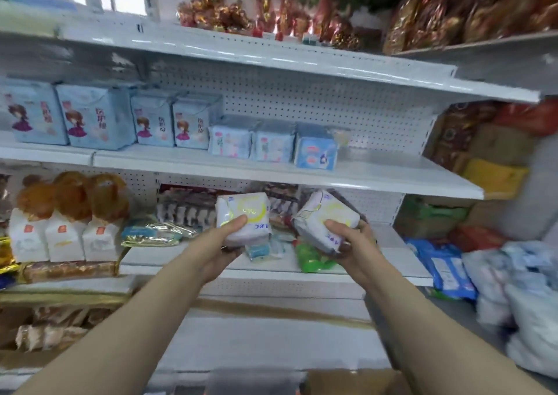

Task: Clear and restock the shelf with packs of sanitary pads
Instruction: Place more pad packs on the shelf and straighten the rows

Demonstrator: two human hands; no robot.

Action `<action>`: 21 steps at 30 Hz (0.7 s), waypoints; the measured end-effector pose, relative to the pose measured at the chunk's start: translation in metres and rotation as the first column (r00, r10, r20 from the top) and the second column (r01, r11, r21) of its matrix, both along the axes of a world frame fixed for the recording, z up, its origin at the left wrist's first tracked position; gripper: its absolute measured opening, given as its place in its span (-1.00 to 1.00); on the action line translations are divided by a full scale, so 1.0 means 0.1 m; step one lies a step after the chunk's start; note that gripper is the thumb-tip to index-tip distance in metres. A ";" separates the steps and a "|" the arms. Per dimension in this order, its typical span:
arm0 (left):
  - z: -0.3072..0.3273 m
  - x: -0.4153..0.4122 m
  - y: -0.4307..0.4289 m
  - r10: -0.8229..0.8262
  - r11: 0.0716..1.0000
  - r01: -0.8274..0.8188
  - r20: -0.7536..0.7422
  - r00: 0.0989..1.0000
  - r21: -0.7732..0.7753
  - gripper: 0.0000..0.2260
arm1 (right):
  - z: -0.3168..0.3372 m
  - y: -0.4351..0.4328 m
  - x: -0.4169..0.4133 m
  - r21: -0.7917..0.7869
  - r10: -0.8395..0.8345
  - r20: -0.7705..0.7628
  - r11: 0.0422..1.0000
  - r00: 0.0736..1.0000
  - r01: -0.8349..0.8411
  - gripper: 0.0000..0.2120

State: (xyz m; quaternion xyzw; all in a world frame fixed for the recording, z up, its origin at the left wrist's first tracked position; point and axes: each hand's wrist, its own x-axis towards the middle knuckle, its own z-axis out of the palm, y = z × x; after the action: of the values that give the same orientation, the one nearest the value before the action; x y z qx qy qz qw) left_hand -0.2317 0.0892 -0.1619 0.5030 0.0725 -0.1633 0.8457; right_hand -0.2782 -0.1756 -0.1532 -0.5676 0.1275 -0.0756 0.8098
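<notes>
1. Middle shelf [407,180] spans frame centre. Large packs [93,116] stand on its left part, small packs [271,146] just right of them.
2. Top shelf [302,59] sits above it, with wrapped goods [229,13] on it at upper centre.
3. Lower shelf [302,270] is below centre. In front of it, left hand [223,243] holds left pack [241,210] and right hand [353,243] holds right pack [323,213], side by side and apart.
4. Bagged goods [63,237] stand at lower left.
5. Pile of packs [528,304] lies at the right edge.
</notes>
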 end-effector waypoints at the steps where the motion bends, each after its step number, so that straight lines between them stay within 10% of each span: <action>1: 0.10 -0.02 -0.17 -0.013 1.000 0.013 0.022 1.000 0.014 -0.74 | 0.08 -0.18 -0.04 -0.014 -0.014 0.021 1.000 1.000 0.014 -0.19; 21: 1.05 0.05 -1.76 0.000 0.988 -0.022 0.143 0.990 0.151 -0.75 | 0.78 -1.89 0.00 -0.067 -0.028 0.183 0.997 0.983 0.041 -0.56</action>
State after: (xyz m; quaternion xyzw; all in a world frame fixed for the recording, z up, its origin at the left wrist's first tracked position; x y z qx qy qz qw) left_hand -0.2272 -0.0870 -0.0571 0.5762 0.0266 -0.1162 0.8086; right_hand -0.2784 -0.3642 -0.0749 -0.5843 0.0598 -0.1455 0.7962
